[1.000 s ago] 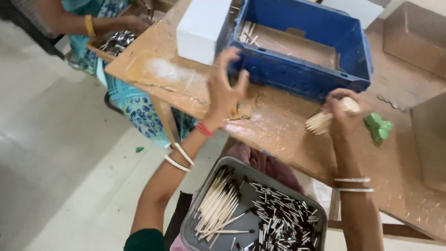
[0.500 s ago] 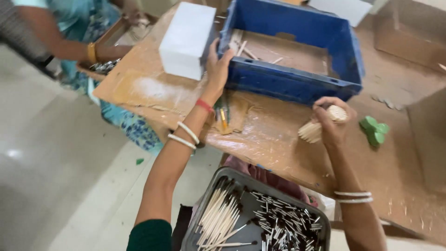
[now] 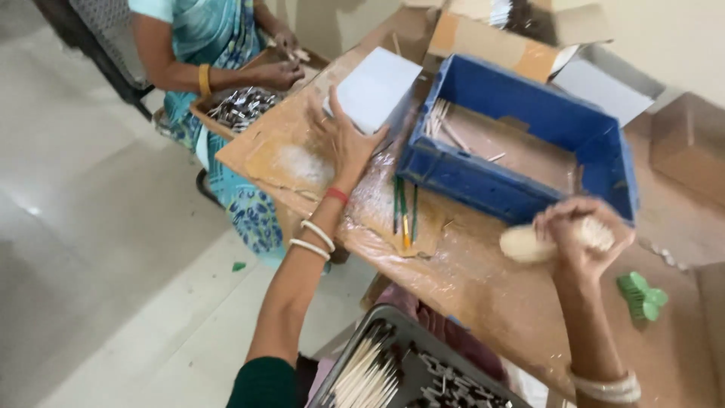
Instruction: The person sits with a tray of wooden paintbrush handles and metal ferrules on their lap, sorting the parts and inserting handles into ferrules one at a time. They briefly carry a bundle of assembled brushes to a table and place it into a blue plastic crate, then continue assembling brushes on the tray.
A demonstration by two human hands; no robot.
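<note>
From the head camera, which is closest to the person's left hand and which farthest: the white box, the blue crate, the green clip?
Measured from the left hand:
1. White box: right at the fingertips, just beyond the hand; whether they touch is unclear.
2. Blue crate: to the hand's right, across the table.
3. Green clip: far right, past the right hand.

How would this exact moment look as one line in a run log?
left hand: flat beside white box | right hand: grips bundle of sticks | blue crate: on table
</note>
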